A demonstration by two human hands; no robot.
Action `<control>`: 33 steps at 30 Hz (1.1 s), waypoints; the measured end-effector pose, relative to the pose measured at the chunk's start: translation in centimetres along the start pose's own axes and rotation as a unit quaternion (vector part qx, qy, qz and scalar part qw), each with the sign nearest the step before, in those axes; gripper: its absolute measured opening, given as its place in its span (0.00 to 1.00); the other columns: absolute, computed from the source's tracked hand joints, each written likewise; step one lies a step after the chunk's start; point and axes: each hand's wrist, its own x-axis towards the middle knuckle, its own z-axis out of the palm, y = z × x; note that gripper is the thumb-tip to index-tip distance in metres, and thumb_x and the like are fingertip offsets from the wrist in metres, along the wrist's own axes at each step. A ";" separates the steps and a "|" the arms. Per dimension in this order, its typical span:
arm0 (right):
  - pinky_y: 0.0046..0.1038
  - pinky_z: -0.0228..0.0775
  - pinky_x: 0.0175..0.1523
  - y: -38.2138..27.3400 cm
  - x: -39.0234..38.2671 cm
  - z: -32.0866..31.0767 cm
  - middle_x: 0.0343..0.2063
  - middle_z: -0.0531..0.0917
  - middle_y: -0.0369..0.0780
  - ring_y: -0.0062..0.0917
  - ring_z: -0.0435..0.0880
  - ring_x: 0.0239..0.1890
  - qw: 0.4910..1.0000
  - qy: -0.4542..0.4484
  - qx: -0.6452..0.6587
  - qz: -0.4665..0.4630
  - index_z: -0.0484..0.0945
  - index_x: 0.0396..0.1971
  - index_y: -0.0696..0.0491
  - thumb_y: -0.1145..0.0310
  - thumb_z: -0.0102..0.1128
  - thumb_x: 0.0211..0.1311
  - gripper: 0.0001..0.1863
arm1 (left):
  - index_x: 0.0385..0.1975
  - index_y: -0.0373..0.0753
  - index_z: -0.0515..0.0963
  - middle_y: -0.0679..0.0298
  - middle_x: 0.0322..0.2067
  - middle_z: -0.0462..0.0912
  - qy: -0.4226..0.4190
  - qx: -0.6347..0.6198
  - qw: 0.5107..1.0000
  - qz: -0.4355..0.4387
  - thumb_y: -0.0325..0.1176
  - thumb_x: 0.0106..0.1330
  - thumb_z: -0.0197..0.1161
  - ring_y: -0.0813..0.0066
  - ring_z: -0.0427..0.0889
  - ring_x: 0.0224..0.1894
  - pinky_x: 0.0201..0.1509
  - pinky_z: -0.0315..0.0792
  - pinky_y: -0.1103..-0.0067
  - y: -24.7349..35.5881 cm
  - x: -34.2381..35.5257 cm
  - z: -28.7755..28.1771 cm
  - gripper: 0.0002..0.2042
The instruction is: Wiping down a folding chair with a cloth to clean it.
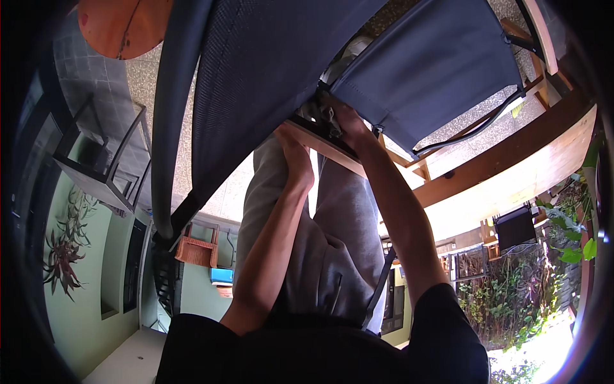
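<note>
A chair with a dark fabric back (pixel 268 70) and a dark fabric seat (pixel 428 70) stands tilted in front of me. Its wooden armrest (pixel 329 148) crosses just over my legs. My left hand (pixel 294 146) is closed around the near left end of that armrest, with the fingertips tucked out of sight. Against the armrest's dark inner side, close to where the back and seat meet, my right hand (pixel 345 121) presses a crumpled greyish cloth (pixel 332 121). Shadow hides part of the right fingers.
A curved wooden table or bench edge (pixel 511 179) runs along the right. At the upper left is a round orange-brown tabletop (pixel 125 25). A dark metal-framed stand (pixel 105 160) is on the left, and a brown wicker chair (pixel 197 251) shows lower down. Plants (pixel 511 281) fill the lower right.
</note>
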 end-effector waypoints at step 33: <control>0.24 0.74 0.48 -2.4 -5.8 -5.2 0.41 0.85 0.38 0.18 0.81 0.40 0.942 -0.187 -0.273 -0.049 0.76 0.58 0.56 0.61 0.53 0.74 0.19 | 0.74 0.44 0.49 0.61 0.71 0.57 0.070 0.094 0.993 0.000 0.65 0.76 0.29 0.70 0.54 0.74 0.77 0.43 0.70 0.9 -0.1 1.8 0.37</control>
